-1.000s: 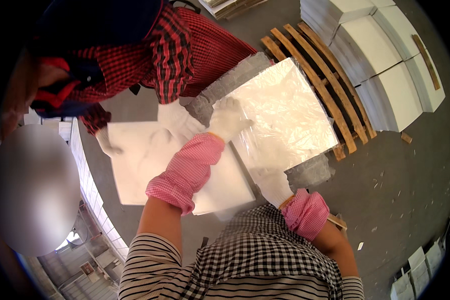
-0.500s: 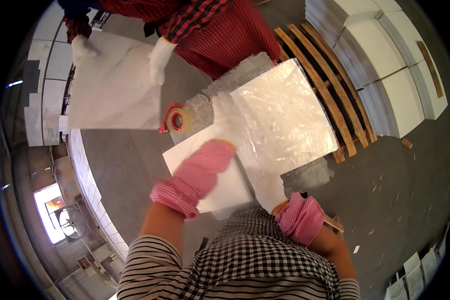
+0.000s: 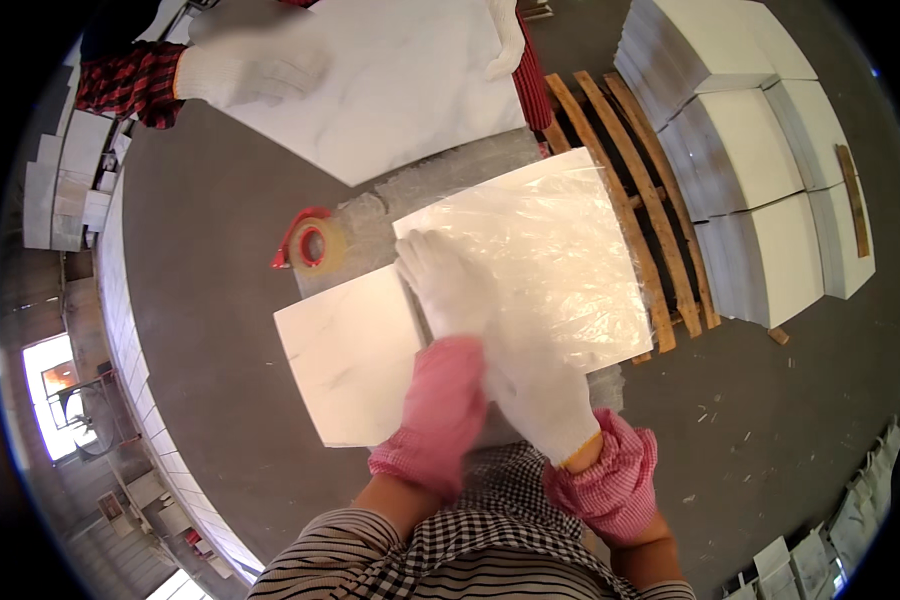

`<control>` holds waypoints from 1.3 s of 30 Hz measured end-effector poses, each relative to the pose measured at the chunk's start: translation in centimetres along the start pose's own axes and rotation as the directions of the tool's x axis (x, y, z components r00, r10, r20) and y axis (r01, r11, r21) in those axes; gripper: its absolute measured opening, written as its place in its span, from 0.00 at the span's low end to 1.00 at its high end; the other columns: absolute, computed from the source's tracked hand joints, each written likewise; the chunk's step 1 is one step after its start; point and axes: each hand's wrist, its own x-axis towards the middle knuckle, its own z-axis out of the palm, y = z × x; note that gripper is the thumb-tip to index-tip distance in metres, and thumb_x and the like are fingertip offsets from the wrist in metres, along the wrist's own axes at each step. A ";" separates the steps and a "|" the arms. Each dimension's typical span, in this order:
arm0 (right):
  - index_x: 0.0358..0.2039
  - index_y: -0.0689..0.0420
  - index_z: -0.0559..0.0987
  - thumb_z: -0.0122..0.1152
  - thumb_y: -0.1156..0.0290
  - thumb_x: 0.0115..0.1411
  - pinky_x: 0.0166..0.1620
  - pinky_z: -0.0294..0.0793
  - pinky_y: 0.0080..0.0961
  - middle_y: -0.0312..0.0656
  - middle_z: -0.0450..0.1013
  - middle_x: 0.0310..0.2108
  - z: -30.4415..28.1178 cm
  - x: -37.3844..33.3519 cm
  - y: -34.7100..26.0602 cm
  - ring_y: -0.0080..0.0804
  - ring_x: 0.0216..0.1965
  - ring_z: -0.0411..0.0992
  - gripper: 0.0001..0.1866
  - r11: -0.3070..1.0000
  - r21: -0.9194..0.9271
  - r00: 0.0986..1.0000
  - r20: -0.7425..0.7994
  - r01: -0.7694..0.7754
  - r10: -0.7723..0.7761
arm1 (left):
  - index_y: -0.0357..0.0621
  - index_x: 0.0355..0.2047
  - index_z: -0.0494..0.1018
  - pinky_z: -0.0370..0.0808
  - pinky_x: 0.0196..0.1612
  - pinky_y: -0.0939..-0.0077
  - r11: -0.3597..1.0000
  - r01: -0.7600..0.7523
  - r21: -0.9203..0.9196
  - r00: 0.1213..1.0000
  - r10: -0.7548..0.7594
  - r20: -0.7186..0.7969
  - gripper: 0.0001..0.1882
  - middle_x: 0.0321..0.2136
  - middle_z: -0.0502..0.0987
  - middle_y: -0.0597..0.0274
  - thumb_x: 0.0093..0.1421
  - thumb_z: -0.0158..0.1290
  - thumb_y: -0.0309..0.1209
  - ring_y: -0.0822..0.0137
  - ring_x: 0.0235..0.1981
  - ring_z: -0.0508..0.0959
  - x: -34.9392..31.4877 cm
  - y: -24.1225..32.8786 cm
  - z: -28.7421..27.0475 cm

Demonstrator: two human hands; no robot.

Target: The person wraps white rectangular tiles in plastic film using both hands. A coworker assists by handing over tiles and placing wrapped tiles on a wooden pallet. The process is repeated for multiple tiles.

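My left hand (image 3: pixel 446 282), in a white knit glove with a pink sleeve cover, lies with its fingers stretched along the left edge of a white slab (image 3: pixel 560 260) under clear, wrinkled plastic film. Also gloved in white, my right hand (image 3: pixel 545 395) rests at the slab's near left side; motion blur smears its fingers. Left of the wrapped slab lies a bare white tile (image 3: pixel 355 350) with faint grey veins. A red tape dispenser (image 3: pixel 310 242) with a roll of tape sits beyond that tile, on plastic sheeting (image 3: pixel 365 222).
Opposite me, a co-worker's gloved hands (image 3: pixel 260 72) hold a large white marbled slab (image 3: pixel 400 85). A wooden pallet (image 3: pixel 630 195) stands to the right, with stacked white tiles (image 3: pixel 740 150) beyond it. Small scraps dot the grey floor (image 3: pixel 760 420).
The co-worker's slab has swung rightward over the work area's far edge. My left hand has drawn slightly nearer along the wrapped slab's edge. My head view has shifted.
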 end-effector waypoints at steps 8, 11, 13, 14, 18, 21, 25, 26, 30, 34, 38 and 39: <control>0.50 0.58 0.80 0.60 0.66 0.63 0.60 0.70 0.43 0.50 0.76 0.49 7.0 13.2 6.3 0.50 0.55 0.72 0.17 0.966 0.152 0.936 -0.319 0.207 -0.150 | 0.39 0.47 0.70 0.64 0.60 0.44 0.999 -0.009 -0.034 0.992 0.005 -0.128 0.18 0.48 0.69 0.44 0.59 0.56 0.33 0.42 0.54 0.69 0.8 -1.0 2.7; 0.48 0.56 0.80 0.62 0.66 0.61 0.63 0.67 0.44 0.47 0.75 0.51 7.5 14.5 8.8 0.47 0.58 0.70 0.15 0.959 -0.165 0.922 -0.280 0.229 -0.269 | 0.36 0.58 0.69 0.60 0.68 0.41 0.999 0.035 -0.037 0.993 -0.039 -0.113 0.24 0.60 0.69 0.41 0.63 0.54 0.32 0.36 0.64 0.64 0.1 -0.5 1.4; 0.49 0.56 0.79 0.62 0.65 0.62 0.66 0.63 0.46 0.47 0.74 0.53 4.8 14.6 9.6 0.48 0.61 0.67 0.16 0.967 -0.181 0.953 -0.212 0.181 -0.219 | 0.34 0.60 0.70 0.59 0.69 0.39 0.999 0.005 0.035 0.992 -0.001 -0.124 0.26 0.62 0.69 0.41 0.63 0.55 0.33 0.33 0.66 0.63 -0.3 -0.4 0.5; 0.49 0.57 0.79 0.62 0.65 0.62 0.68 0.61 0.47 0.46 0.73 0.54 3.4 14.8 9.9 0.48 0.63 0.66 0.17 0.969 -0.194 0.965 -0.180 0.155 -0.190 | 0.35 0.60 0.71 0.59 0.69 0.37 0.997 -0.032 0.072 0.990 0.042 -0.131 0.26 0.62 0.69 0.43 0.64 0.55 0.33 0.32 0.66 0.63 -0.3 -0.2 0.2; 0.51 0.55 0.80 0.64 0.63 0.61 0.64 0.64 0.47 0.43 0.73 0.56 1.5 16.1 11.4 0.45 0.63 0.67 0.19 0.942 -0.288 0.970 -0.111 0.176 -0.215 | 0.37 0.50 0.76 0.66 0.65 0.43 0.960 -0.280 0.024 0.948 0.280 -0.148 0.16 0.55 0.75 0.47 0.63 0.56 0.31 0.39 0.60 0.70 -0.6 -0.8 0.6; 0.55 0.56 0.80 0.64 0.61 0.62 0.64 0.64 0.48 0.45 0.73 0.59 2.4 16.0 12.6 0.47 0.65 0.65 0.22 0.918 -0.354 0.962 -0.129 0.181 -0.239 | 0.40 0.39 0.77 0.71 0.58 0.52 0.976 -0.126 -0.180 0.841 0.201 0.503 0.08 0.47 0.76 0.52 0.62 0.56 0.30 0.48 0.52 0.74 2.8 4.6 -5.9; 0.57 0.58 0.79 0.63 0.59 0.63 0.65 0.63 0.50 0.50 0.72 0.61 1.8 16.3 12.0 0.52 0.64 0.66 0.25 0.925 -0.335 0.970 -0.097 0.179 -0.223 | 0.40 0.43 0.74 0.71 0.56 0.59 0.841 -0.499 -0.210 0.845 0.526 0.100 0.13 0.47 0.74 0.53 0.63 0.55 0.35 0.52 0.51 0.73 1.5 -0.1 -0.1; 0.57 0.59 0.79 0.63 0.59 0.64 0.65 0.63 0.50 0.50 0.72 0.61 1.8 16.4 11.9 0.52 0.64 0.66 0.25 0.926 -0.332 0.973 -0.079 0.178 -0.215 | 0.38 0.49 0.74 0.69 0.59 0.57 0.856 -0.463 -0.229 0.865 0.493 0.092 0.20 0.50 0.74 0.49 0.62 0.55 0.38 0.50 0.54 0.72 1.6 -0.6 0.4; 0.60 0.57 0.78 0.63 0.58 0.65 0.66 0.63 0.49 0.52 0.72 0.62 1.0 16.1 11.3 0.54 0.65 0.65 0.26 0.918 -0.361 0.977 -0.068 0.164 -0.202 | 0.36 0.56 0.73 0.65 0.63 0.48 0.973 -0.232 -0.015 0.969 0.229 -0.092 0.30 0.54 0.72 0.42 0.61 0.57 0.46 0.45 0.57 0.69 1.3 -0.3 0.4; 0.64 0.56 0.76 0.63 0.58 0.66 0.70 0.59 0.51 0.53 0.69 0.66 0.2 15.2 11.6 0.55 0.70 0.61 0.29 0.914 -0.393 0.976 -0.138 0.104 -0.171 | 0.37 0.56 0.72 0.65 0.60 0.45 1.000 0.021 0.004 0.998 -0.020 -0.067 0.33 0.56 0.70 0.41 0.57 0.62 0.48 0.44 0.56 0.69 2.1 -0.6 0.5; 0.66 0.56 0.74 0.63 0.57 0.66 0.72 0.57 0.52 0.52 0.67 0.68 0.6 14.2 14.0 0.54 0.71 0.59 0.31 0.887 -0.449 0.968 -0.159 0.102 -0.192 | 0.38 0.57 0.70 0.66 0.57 0.48 0.996 0.090 -0.009 0.995 -0.090 -0.039 0.38 0.57 0.70 0.42 0.53 0.65 0.50 0.46 0.54 0.69 2.2 -1.9 0.5; 0.66 0.56 0.74 0.63 0.56 0.65 0.72 0.57 0.52 0.52 0.67 0.68 0.6 13.7 14.7 0.55 0.71 0.59 0.32 0.882 -0.459 0.962 -0.175 0.107 -0.208 | 0.38 0.57 0.70 0.66 0.56 0.49 0.997 0.077 -0.024 0.996 -0.077 -0.040 0.39 0.57 0.70 0.42 0.52 0.66 0.50 0.46 0.54 0.69 2.0 -2.0 0.4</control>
